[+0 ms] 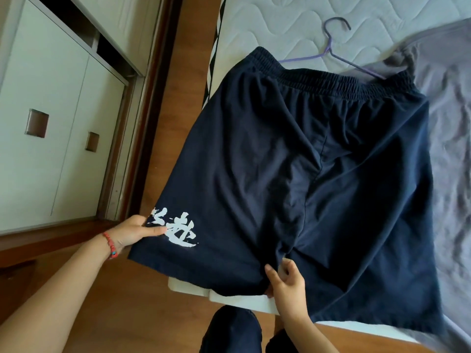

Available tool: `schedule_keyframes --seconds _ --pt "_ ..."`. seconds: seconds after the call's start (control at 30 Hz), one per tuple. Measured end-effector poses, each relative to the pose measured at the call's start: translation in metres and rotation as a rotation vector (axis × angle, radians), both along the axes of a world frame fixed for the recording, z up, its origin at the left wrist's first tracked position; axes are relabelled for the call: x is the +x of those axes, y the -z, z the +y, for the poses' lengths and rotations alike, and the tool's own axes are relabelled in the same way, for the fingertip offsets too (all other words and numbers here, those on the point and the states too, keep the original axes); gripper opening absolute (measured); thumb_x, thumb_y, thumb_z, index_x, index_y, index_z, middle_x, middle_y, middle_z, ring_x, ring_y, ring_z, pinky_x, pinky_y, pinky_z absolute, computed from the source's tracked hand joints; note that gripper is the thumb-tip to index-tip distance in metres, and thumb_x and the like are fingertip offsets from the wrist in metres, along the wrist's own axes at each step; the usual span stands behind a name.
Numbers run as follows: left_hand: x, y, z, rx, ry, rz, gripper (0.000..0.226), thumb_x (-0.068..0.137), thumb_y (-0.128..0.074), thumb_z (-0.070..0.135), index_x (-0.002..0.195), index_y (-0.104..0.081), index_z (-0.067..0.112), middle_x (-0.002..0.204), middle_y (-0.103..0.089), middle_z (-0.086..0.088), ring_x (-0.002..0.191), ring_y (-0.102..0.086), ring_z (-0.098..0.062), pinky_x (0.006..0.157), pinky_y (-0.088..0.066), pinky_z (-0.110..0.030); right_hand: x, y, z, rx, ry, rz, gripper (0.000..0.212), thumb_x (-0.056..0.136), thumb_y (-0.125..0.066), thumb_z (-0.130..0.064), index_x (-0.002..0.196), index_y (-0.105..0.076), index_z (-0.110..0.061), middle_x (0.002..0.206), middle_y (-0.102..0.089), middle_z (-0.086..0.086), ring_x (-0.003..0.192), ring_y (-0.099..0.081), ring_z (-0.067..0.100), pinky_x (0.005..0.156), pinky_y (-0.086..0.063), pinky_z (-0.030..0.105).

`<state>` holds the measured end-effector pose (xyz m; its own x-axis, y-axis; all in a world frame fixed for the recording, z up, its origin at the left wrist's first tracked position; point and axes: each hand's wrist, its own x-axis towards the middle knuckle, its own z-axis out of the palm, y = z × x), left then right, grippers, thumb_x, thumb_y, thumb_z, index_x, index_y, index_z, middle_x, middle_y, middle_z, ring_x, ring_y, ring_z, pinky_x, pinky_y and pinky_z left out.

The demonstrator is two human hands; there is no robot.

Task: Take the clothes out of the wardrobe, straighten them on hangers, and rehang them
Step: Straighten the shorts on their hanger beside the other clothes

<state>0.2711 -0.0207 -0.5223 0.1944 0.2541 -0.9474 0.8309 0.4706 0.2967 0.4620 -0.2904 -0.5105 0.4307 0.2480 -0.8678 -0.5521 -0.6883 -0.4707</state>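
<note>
Purple hanger (339,50) half hidden under navy shorts (305,161). Left hand (132,231) pinching printed hem; right hand (286,284) pinching inner hem.

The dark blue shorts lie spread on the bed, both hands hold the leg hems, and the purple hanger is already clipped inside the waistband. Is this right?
Not quite. The head view shows the purple hanger lying on the mattress beyond the waistband, partly under it, not put into the shorts. The rest holds: the left hand and right hand hold the leg hems.
</note>
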Motion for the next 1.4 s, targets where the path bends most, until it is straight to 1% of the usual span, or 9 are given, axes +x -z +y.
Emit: schedule_keyframes --seconds 0.17,0.27,0.37,0.5,0.57,0.73,0.9,1.13,1.4 --pt "-0.014 0.01 -0.033 -0.073 -0.126 0.095 0.03 0.078 -0.063 -0.005 0.106 -0.057 0.002 0.098 -0.066 -0.011 0.09 -0.062 -0.025 0.073 -0.057 -0.039 0.006 0.007 -0.011 -0.057 -0.073 0.057 0.006 0.086 -0.063 -0.019 0.09 -0.058 -0.019 0.082 -0.069 0.003 0.072 -0.068 0.018 0.075 -0.056 0.036" --pt "-0.018 0.009 -0.042 -0.005 -0.168 0.161 0.036 0.078 -0.063 -0.005 0.113 -0.054 -0.005 0.096 -0.066 -0.014 0.086 -0.061 -0.027 0.063 -0.058 -0.034 0.012 0.005 -0.016 -0.061 -0.15 -0.005 0.003 0.087 -0.061 -0.019 0.086 -0.063 -0.018 0.072 -0.073 0.004 0.07 -0.07 0.015 0.078 -0.056 0.037" --pt "-0.01 0.001 -0.043 0.246 0.137 0.282 0.053 0.077 -0.071 0.011 0.123 -0.049 0.001 0.12 -0.059 -0.02 0.099 -0.059 -0.03 0.084 -0.05 -0.04 0.029 -0.002 -0.015 -0.032 -0.145 -0.132 0.013 0.085 -0.059 -0.018 0.076 -0.066 -0.025 0.07 -0.073 0.003 0.071 -0.069 0.015 0.074 -0.055 0.035" --pt "0.033 -0.028 -0.04 0.693 0.437 0.212 0.074 0.079 -0.069 0.027 0.14 -0.031 0.013 0.141 -0.042 -0.015 0.129 -0.04 -0.032 0.103 -0.038 -0.047 0.074 -0.008 -0.006 0.029 -0.162 -0.412 0.014 0.087 -0.059 -0.012 0.081 -0.061 -0.024 0.071 -0.068 -0.005 0.066 -0.063 0.004 0.063 -0.046 0.007" --pt "0.067 -0.042 -0.04 0.829 0.49 0.082 0.061 0.083 -0.064 0.024 0.137 -0.038 0.013 0.139 -0.044 -0.011 0.129 -0.04 -0.029 0.104 -0.037 -0.043 0.103 -0.009 0.003 0.03 -0.212 -0.547 0.008 0.088 -0.059 -0.014 0.093 -0.064 -0.018 0.078 -0.066 -0.004 0.068 -0.061 0.004 0.064 -0.043 0.006" --pt "0.155 -0.04 -0.031 0.928 0.64 -0.193 0.046 0.085 -0.061 0.019 0.129 -0.049 0.011 0.131 -0.05 -0.007 0.128 -0.04 -0.024 0.105 -0.029 -0.029 0.175 -0.001 0.027 0.001 -0.417 -0.957 0.021 0.088 -0.056 -0.012 0.108 -0.062 -0.009 0.108 -0.064 0.003 0.106 -0.055 0.024 0.089 -0.038 0.029" --pt "0.233 -0.015 -0.004 1.092 0.753 -0.301 0.039 0.085 -0.061 0.018 0.121 -0.055 0.006 0.127 -0.054 -0.011 0.123 -0.045 -0.028 0.101 -0.04 -0.041 0.215 0.029 0.032 -0.14 -0.622 -1.092 0.039 0.091 -0.053 -0.021 0.129 -0.051 -0.011 0.145 -0.042 0.007 0.139 -0.03 0.024 0.112 -0.022 0.038" --pt "0.345 0.013 0.065 1.362 0.887 -0.291 0.039 0.087 -0.049 0.025 0.12 -0.055 0.004 0.129 -0.054 -0.017 0.123 -0.046 -0.034 0.095 -0.038 -0.046 0.213 0.062 0.026 -0.167 -0.698 -1.155 0.048 0.09 -0.034 -0.033 0.13 -0.047 -0.01 0.144 -0.043 0.012 0.137 -0.026 0.023 0.114 -0.007 0.03" --pt "0.423 0.031 0.088 1.301 0.838 -0.095 0.031 0.092 -0.043 0.025 0.111 -0.057 0.006 0.118 -0.055 -0.02 0.111 -0.048 -0.037 0.092 -0.035 -0.043 0.214 0.073 0.025 -0.189 -0.725 -1.167 0.047 0.089 -0.035 -0.03 0.132 -0.037 -0.014 0.143 -0.044 0.014 0.137 -0.023 0.022 0.116 -0.001 0.029"
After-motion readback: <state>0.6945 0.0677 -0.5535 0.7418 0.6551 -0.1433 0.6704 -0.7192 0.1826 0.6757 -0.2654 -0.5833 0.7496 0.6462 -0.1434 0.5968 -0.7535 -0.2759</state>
